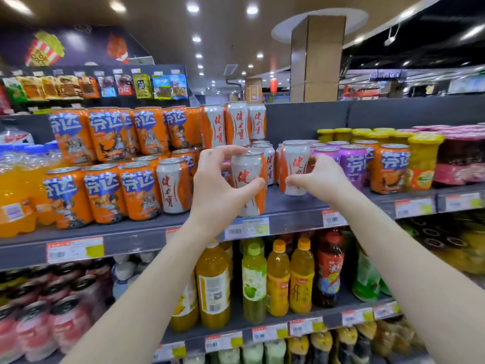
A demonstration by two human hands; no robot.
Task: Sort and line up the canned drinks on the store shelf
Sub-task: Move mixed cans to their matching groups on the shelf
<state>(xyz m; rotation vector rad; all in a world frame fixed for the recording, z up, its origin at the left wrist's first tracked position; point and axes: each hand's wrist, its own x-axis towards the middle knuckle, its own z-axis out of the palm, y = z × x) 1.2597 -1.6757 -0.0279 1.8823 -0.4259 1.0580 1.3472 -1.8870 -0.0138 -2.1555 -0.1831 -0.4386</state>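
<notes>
My left hand (pixel 217 187) is shut on a white-and-orange can (pixel 249 179) at the front edge of the grey shelf (pixel 294 206). My right hand (pixel 319 177) grips a second white-and-orange can (pixel 295 164) standing further back on the shelf. Another white-and-orange can (pixel 173 185) stands left of my hands, beside a row of orange cans (pixel 105 195) with blue labels. More orange cans and three white-and-orange cans (pixel 236 124) are stacked on a second layer behind. Purple cans (pixel 351 164) and one orange can (pixel 391 168) stand to the right.
Orange soda bottles (pixel 13 195) fill the shelf's left end; yellow-lidded cups (pixel 422 158) and pink packs (pixel 462 158) fill the right. Juice and tea bottles (pixel 278 279) stand on the shelf below. Price tags (pixel 76 249) line the shelf edges. Snack bags (pixel 91 88) hang behind.
</notes>
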